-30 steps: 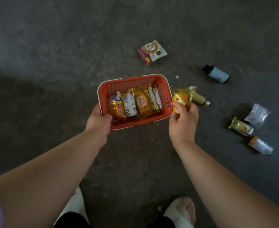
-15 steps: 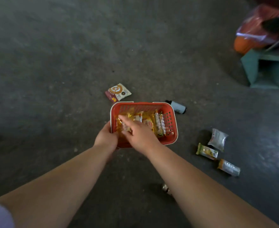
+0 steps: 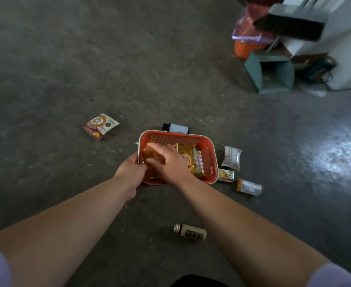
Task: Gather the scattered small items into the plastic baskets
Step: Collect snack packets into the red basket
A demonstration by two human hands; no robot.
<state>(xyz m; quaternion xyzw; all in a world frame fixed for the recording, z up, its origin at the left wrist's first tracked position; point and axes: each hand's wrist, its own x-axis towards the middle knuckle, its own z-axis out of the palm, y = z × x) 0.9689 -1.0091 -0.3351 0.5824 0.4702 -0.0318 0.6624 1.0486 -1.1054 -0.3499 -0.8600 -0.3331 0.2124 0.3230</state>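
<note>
A red plastic basket [image 3: 208, 160] sits on the grey floor, filled with yellow snack packets [image 3: 195, 160]. My left hand [image 3: 130, 172] grips its left rim. My right hand [image 3: 170, 162] lies inside the basket on a yellow packet [image 3: 151, 156], fingers stretched out. On the floor lie a brown-and-white snack pack [image 3: 101, 126] to the far left and a white bottle with a black cap [image 3: 176, 128] just behind the basket. To the right are a silver sachet [image 3: 231, 158], a green-yellow packet [image 3: 225, 175] and an orange-silver packet [image 3: 249, 187]. A beige bottle [image 3: 190, 234] lies between my forearms.
At the far right stand a teal open box [image 3: 272, 73], an orange tub under a plastic bag [image 3: 247, 38], a black brush head [image 3: 290, 27] and a white appliance [image 3: 344, 48]. The floor at right is shiny.
My right hand carried the yellow packet from beside the basket's right wall into the basket. The basket now sits closer to the packets on the right, and the beige bottle has come into view.
</note>
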